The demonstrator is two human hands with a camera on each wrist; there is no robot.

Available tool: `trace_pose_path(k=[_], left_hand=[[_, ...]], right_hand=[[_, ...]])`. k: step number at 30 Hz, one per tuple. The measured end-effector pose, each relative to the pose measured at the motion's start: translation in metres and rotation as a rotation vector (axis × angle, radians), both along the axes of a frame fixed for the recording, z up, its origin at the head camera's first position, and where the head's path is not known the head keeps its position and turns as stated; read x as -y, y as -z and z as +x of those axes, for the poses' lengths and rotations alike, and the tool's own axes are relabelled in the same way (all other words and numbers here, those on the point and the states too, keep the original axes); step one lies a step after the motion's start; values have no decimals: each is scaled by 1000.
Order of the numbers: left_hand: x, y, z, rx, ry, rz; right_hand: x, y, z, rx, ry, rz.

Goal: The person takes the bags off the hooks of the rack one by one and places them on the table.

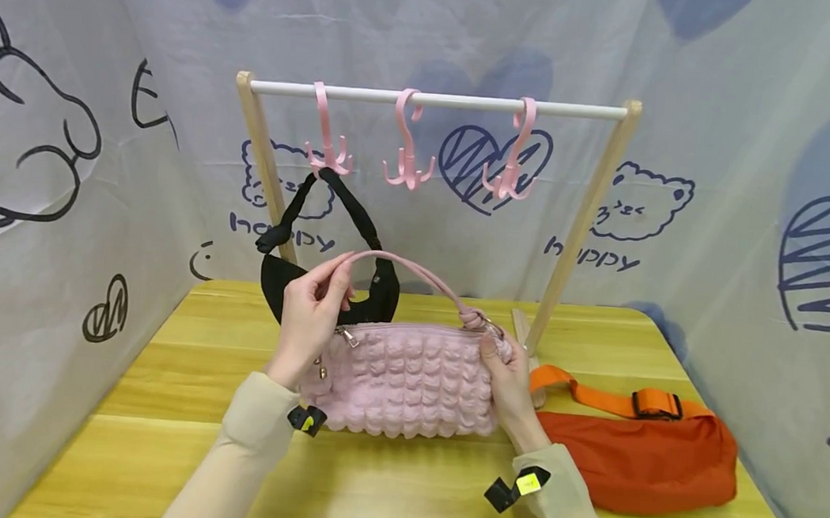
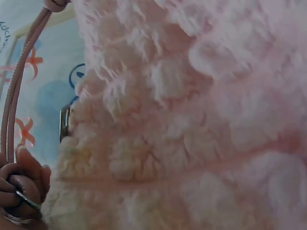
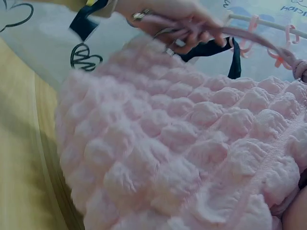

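Observation:
A puffy pink handbag (image 1: 407, 381) is held up over the table in the head view, its quilted front toward me and a zipper along the top. My left hand (image 1: 314, 308) pinches its thin pink strap (image 1: 414, 268) near the left end, lifting it into an arch. My right hand (image 1: 510, 388) grips the bag's right end, thumb on the front, below the strap's knot. In the right wrist view the puffed fabric (image 3: 158, 143) fills most of the picture, with the left hand (image 3: 177, 21) at the strap behind it. The right hand's fingers behind the bag are hidden.
Behind the bag stands a wooden rack with a white rail (image 1: 467, 102) carrying pink hooks (image 1: 409, 152). A black bag (image 1: 383, 289) hangs from the left hook. On the table's right lies an orange-red bag (image 1: 648, 463) with an orange strap. Printed cloth surrounds the wooden table (image 1: 156, 402).

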State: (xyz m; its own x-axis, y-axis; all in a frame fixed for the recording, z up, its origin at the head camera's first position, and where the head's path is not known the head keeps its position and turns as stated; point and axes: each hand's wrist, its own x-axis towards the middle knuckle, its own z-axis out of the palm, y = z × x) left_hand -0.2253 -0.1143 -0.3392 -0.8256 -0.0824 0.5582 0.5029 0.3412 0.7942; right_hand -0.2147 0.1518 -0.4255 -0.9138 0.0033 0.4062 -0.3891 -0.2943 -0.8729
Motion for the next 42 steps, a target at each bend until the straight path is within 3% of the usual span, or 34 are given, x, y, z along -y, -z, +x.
trace_pose_path(k=[10, 14, 21, 27, 30, 34, 38, 42], left_hand=[[22, 37, 7, 157, 27, -146], [35, 52, 15, 213, 89, -121], [50, 85, 32, 162, 204, -98], [59, 113, 49, 117, 250, -341], [58, 119, 54, 71, 227, -475], [52, 122, 54, -32, 138, -581], [47, 124, 52, -99, 61, -601], [45, 125, 54, -88, 30, -557]], right_hand=[[3, -3, 9, 139, -12, -14], [2, -3, 10, 177, -12, -25], [2, -3, 12, 262, -1, -73], [3, -2, 11, 308, -42, -124], [2, -2, 11, 319, -74, -140], [1, -1, 11, 336, -106, -162], [-1, -1, 11, 364, -124, -182], [-4, -1, 11, 398, -130, -182]])
